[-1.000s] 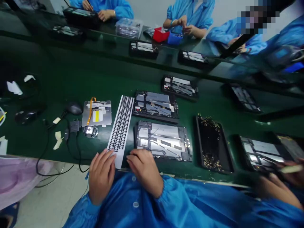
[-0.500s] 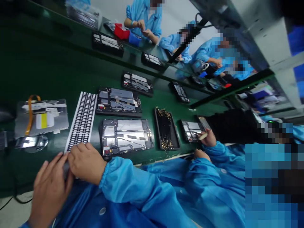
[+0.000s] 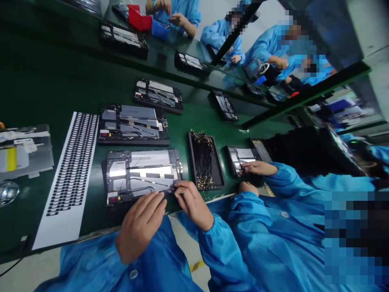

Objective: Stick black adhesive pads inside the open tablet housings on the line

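An opened tablet chassis (image 3: 152,162) with silver battery cells and cables lies in front of me. Over its lower right corner, my right hand (image 3: 194,202) has thumb and forefinger pinched together; whatever they hold is too small to make out. My left hand (image 3: 142,223) stretches its fingers along the lower edge of the same chassis, with the thumb hidden underneath. Left of the chassis lies a white sheet of black stickers (image 3: 74,162), its bottom end bare and touched by neither hand.
Behind are more opened tablets (image 3: 133,123). A black tray of thin cables with gold ends (image 3: 206,160) stands to the right. Beyond it, a co-worker's hand (image 3: 259,167) touches another tablet (image 3: 243,156). At far left lies a silver panel with a yellow strip (image 3: 30,152).
Both my hands have left the lower end of the sticker sheet and moved right to the tablet chassis. The sheet's bare end now shows. The view has shifted right.
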Demonstrator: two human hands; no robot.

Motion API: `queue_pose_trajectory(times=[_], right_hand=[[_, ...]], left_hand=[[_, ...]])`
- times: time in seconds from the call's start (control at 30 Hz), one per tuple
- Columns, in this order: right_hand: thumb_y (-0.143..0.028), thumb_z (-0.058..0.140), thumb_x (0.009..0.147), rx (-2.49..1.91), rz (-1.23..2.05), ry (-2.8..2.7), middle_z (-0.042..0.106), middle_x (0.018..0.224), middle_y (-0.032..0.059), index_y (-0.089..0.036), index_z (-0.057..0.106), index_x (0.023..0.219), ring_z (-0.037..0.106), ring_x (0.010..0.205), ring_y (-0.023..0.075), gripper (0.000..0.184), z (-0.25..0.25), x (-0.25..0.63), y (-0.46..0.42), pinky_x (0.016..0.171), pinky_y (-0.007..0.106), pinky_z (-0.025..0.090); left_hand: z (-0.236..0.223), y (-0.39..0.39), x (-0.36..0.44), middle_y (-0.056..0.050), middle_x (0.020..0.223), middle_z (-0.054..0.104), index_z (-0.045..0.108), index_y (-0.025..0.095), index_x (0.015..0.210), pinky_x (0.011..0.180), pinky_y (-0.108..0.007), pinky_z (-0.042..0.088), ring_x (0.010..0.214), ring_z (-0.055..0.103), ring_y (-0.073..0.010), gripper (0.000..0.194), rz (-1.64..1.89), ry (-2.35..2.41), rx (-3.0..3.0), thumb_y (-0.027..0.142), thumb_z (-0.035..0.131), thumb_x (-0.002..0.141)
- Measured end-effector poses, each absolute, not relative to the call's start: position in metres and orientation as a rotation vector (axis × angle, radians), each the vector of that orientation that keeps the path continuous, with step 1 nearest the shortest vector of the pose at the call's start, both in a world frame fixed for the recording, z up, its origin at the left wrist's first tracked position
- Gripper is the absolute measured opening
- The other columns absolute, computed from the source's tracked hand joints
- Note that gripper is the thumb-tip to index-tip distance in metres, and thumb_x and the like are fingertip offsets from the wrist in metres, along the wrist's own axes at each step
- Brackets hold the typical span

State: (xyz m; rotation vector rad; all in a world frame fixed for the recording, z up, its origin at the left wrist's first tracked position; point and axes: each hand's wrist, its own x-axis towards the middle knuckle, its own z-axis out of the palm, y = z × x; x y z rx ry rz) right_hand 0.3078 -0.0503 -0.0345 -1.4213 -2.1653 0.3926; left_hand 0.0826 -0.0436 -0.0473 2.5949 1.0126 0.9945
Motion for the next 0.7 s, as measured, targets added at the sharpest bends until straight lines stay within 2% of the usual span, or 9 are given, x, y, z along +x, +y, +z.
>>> queue_pose_trajectory(times=[0.1,0.2,0.7], right_hand=[[-0.014,0.047,0.101,-1.408,0.326,-2.265,0.06,0.111,0.0117,-0.018,0.056,0.105,0.059,0.109,0.0207,0.011,-0.038,0.308,-0.046,0.092,0.038,0.056],[-0.016,0.047,0.101,-1.427,0.244,-2.308,0.062,0.109,0.0114,-0.018,0.059,0.104,0.06,0.106,0.0213,0.013,-0.04,0.303,-0.044,0.091,0.038,0.056],[-0.014,0.047,0.101,-1.514,0.204,-2.378,0.065,0.11,0.0119,-0.015,0.063,0.109,0.06,0.104,0.0226,0.018,-0.039,0.298,-0.045,0.095,0.039,0.054]], left_hand=[[-0.069,-0.032,0.107,-0.01,0.121,0.07,0.066,0.012,0.115,0.104,-0.039,0.049,0.117,0.063,-0.0237,0.025,0.992,1.039,2.645,0.01,0.059,0.09],[-0.081,-0.028,0.107,-0.01,0.12,0.071,0.066,0.013,0.113,0.102,-0.038,0.05,0.115,0.064,-0.0233,0.023,0.991,1.05,2.678,0.013,0.058,0.091],[-0.075,-0.028,0.104,-0.011,0.12,0.07,0.067,0.017,0.115,0.102,-0.039,0.05,0.115,0.065,-0.0243,0.026,0.969,1.039,2.752,0.015,0.061,0.09]])
